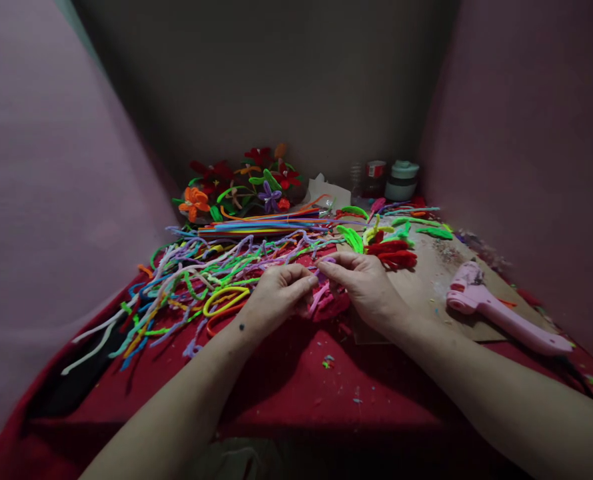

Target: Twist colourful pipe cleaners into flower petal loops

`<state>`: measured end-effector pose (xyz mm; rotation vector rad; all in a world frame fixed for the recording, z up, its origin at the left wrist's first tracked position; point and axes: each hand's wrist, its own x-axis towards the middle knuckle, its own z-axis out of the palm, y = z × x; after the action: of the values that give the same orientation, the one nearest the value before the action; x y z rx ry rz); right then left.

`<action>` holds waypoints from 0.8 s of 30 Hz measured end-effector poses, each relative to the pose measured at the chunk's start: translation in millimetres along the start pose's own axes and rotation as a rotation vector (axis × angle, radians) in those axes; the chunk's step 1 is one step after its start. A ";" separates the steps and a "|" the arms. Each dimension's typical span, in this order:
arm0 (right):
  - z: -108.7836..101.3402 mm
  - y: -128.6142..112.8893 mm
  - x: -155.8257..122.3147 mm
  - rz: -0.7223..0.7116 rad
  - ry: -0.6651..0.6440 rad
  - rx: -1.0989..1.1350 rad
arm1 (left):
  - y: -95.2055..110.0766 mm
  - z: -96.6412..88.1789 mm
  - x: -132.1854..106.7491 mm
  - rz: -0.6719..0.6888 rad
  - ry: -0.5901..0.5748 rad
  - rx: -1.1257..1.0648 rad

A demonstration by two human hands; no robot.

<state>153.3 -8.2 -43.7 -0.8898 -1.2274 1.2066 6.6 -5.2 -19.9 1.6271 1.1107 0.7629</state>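
My left hand (279, 293) and my right hand (369, 287) meet above the red cloth, fingers pinched close together. Between them runs a purple pipe cleaner (325, 272), partly covered by the fingers; both hands grip it. Just below the fingertips are pink pipe cleaner pieces (332, 307); whether they touch my hands I cannot tell. Beyond my right hand lie red pipe cleaner petals (391, 255) and green pipe cleaner leaves (350, 239). A heap of loose, many-coloured pipe cleaners (216, 267) spreads beside my left hand.
A pink glue gun (506, 313) rests on a brown cardboard sheet (426, 300) at right. Finished pipe cleaner flowers (256, 187) stand at the back, near a bundle of straight pipe cleaners (261, 225). A pale-lidded jar (402, 181) stands back right. Scraps dot the red cloth (296, 387).
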 end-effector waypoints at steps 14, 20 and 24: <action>-1.4 -3.6 -0.1 -0.010 0.084 -0.194 | -3.0 5.8 -1.2 0.041 0.022 0.126; 3.0 1.5 -2.0 -0.081 0.191 -0.330 | -14.9 12.8 -1.6 0.213 0.275 0.399; 0.7 -0.3 0.4 0.009 0.065 -0.158 | -11.3 10.1 -1.7 0.142 0.151 0.290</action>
<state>152.7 -7.9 -43.1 -1.0438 -1.2805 1.0907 11.3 -9.5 -33.8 1.9332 1.2685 0.8589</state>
